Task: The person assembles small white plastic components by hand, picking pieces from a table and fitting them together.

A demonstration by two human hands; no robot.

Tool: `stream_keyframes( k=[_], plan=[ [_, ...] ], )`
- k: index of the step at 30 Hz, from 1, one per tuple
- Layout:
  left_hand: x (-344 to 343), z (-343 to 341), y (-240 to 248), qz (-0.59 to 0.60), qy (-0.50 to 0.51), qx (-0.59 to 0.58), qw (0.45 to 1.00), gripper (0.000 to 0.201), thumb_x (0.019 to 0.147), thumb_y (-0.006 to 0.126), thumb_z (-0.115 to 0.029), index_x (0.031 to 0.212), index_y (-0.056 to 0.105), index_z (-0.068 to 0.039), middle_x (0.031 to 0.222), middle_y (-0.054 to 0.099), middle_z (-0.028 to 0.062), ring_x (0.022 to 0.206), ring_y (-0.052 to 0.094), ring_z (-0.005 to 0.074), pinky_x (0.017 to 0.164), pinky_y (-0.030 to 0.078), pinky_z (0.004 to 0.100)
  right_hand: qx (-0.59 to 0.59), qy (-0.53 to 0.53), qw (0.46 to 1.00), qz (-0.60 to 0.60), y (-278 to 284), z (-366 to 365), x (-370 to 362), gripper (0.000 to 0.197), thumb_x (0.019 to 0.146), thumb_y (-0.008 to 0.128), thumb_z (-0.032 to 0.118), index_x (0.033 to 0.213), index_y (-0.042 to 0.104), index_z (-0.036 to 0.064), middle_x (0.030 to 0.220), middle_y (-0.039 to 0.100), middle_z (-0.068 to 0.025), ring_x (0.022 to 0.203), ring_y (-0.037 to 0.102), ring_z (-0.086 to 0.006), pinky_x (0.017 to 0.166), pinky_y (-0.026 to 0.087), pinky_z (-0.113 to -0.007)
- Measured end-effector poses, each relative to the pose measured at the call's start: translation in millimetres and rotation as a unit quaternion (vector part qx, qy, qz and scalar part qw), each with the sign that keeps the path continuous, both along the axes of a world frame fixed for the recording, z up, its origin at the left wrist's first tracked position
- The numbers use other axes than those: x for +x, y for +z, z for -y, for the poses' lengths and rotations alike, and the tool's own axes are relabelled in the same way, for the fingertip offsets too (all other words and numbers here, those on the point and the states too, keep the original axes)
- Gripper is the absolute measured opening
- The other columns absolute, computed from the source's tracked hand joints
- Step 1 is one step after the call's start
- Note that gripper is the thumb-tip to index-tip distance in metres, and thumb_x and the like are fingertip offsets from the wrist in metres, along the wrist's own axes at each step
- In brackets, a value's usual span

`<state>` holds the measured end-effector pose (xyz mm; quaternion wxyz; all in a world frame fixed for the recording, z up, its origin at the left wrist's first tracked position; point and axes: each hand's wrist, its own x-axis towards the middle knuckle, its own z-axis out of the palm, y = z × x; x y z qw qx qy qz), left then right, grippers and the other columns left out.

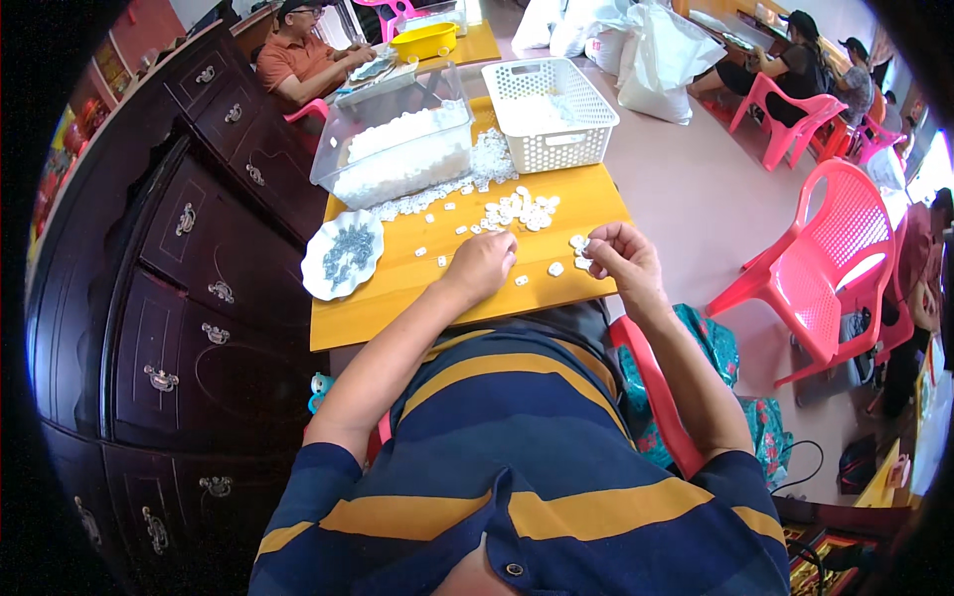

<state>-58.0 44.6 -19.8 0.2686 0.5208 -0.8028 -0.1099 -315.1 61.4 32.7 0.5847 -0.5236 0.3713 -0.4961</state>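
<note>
My left hand rests on the yellow wooden table with its fingers curled together. Whatever they hold, if anything, is hidden. Near the table's right edge, my right hand has thumb and forefinger drawn into a pinch, and what lies between them is too small to make out. Just left of those fingertips is a little group of white plastic pieces. A larger heap of small white pieces lies beyond and between my hands. One loose round piece sits between them, nearer to me.
A scalloped white dish of small grey-blue parts stands at the left. Farther back are a clear bin of white pieces and a perforated white basket. Dark drawers flank the table; a pink chair stands right. Across sits a person.
</note>
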Motion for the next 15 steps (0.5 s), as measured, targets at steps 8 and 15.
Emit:
stream_keyframes(
  k=[8,15],
  plan=[
    [0.1,-7.9,15.6,0.042,0.033,0.027,0.998,0.016,0.087,0.068,-0.016,0.092,0.062,-0.003,0.088,0.068,0.0183,0.082,0.066,0.0364,0.076,0.051,0.0471,-0.005,0.007,1.000,0.001,3.0,-0.8,0.0,0.008,0.094,0.065,0.009,0.098,0.062,0.0032,0.082,0.066,-0.0023,0.068,0.060,-0.0067,0.063,0.047,-0.020],
    [-5.6,-24.7,31.7,-0.037,0.018,-0.026,0.999,0.014,0.087,0.070,-0.014,0.091,0.064,-0.002,0.083,0.069,0.0142,0.073,0.067,0.0316,0.067,0.052,0.0405,0.000,0.005,1.000,-0.003,0.9,-2.3,-0.1,0.008,0.094,0.065,0.010,0.099,0.062,0.0034,0.084,0.067,-0.0027,0.069,0.060,-0.0068,0.064,0.047,-0.020]
  ],
)
